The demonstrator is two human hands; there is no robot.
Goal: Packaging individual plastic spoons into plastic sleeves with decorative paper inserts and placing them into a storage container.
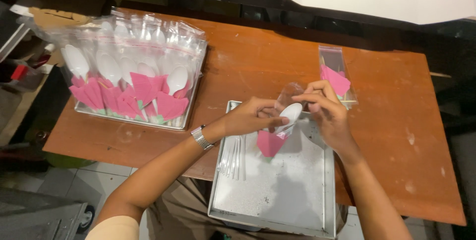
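Note:
My left hand pinches a white plastic spoon together with a folded pink napkin, holding them above a metal tray. The spoon's bowl points into the mouth of a clear plastic sleeve that my right hand holds open from the right. A metal watch is on my left wrist. Clear plastic strips or sticks lie at the left side of the same tray.
A second metal tray at the table's left holds several finished clear bags with white spoons and pink napkins. One packed sleeve with a pink napkin lies on the brown wooden table to the right.

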